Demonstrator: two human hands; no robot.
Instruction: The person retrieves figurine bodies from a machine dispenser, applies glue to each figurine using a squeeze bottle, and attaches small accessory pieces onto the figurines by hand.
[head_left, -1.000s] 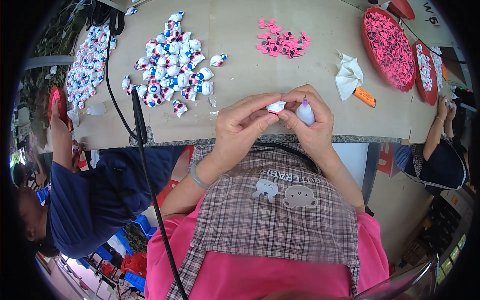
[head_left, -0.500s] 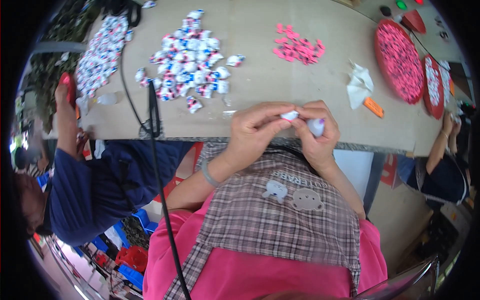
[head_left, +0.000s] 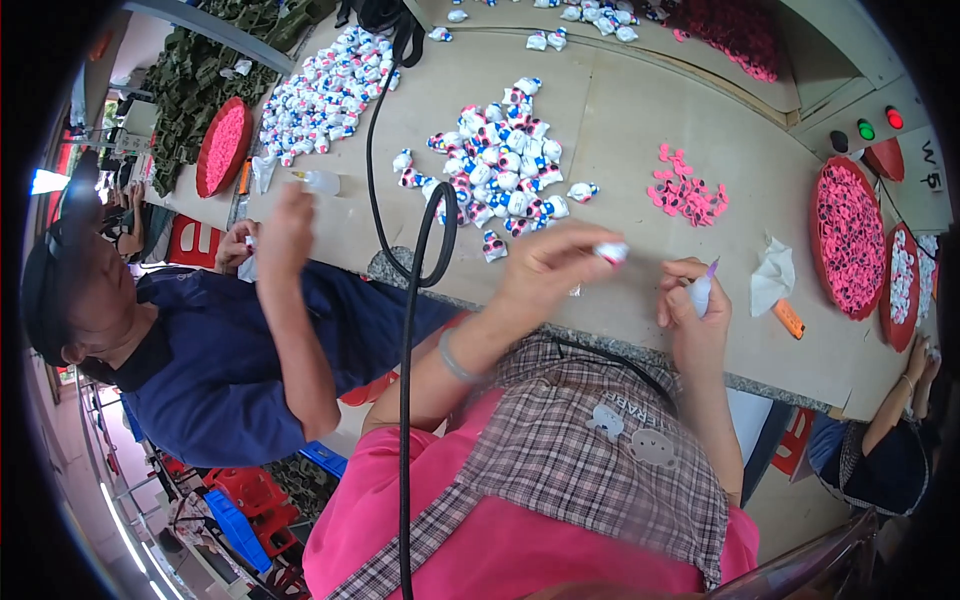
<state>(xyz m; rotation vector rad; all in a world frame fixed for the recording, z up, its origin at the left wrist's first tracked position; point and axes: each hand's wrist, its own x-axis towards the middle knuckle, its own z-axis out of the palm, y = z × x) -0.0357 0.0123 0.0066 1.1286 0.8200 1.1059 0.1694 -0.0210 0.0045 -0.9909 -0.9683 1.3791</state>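
My left hand point(head_left: 545, 270) is out over the table edge, its fingertips pinching a small white figure point(head_left: 611, 251) with a pink patch. My right hand point(head_left: 695, 310) is apart from it, wrapped round a small squeeze bottle point(head_left: 700, 292) whose thin purple tip points up. Beyond my left hand lies a heap of small white figures point(head_left: 495, 165) with blue and pink parts. Small pink pieces point(head_left: 690, 195) with dark spots are scattered past my right hand.
At the right are an orange tool point(head_left: 788, 318), a crumpled white cloth point(head_left: 772, 272) and a red tray point(head_left: 848, 240) of pink pieces. A black cable point(head_left: 408, 400) hangs across the view. To my left, a co-worker point(head_left: 220, 340) works beside another heap of figures point(head_left: 330, 90).
My hands, together before, are now apart; the bottle and figure have separated. The view has swung, shifting the table's things right and down. The co-worker's arm has moved.
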